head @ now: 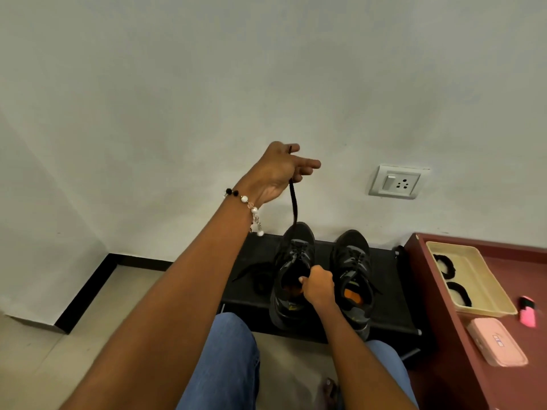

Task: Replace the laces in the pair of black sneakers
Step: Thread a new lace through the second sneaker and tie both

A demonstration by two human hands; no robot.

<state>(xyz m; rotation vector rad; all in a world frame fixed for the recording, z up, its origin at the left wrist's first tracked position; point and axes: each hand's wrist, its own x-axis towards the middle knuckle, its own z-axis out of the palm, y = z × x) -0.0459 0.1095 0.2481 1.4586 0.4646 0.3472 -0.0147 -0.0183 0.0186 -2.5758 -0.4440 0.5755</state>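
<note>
The left hand [278, 170] is raised well above the left sneaker [293, 273], its thumb and forefinger pinching the end of a black lace [294, 205]; the other fingers [310, 164] point out loosely. The lace runs almost straight down from the pinch into the shoe's front eyelets, so its long axis is near vertical. The right hand [318, 287] grips the tongue, holding that shoe down on the black rack [390, 291], with the right sneaker [353, 276] just beside it. Judged from this, more upward pull would draw the lace through
</note>
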